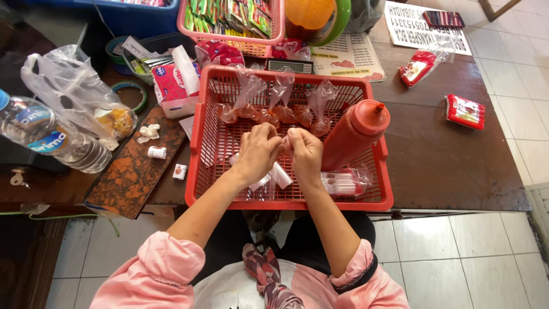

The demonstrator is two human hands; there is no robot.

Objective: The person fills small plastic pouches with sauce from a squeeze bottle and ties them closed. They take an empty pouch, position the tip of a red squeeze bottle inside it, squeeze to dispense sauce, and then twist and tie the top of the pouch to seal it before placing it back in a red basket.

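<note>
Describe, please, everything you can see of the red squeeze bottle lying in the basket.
The red plastic squeeze bottle has a cone-shaped nozzle cap with a small tip. It looks soft-sided, opaque and closed. It lies tilted in the right part of the red plastic lattice basket, its nozzle end raised over the basket's right rim and its base down inside. The base rests near a clear packet of small tubes. The right hand works just beside it; whether they touch cannot be told.
</note>
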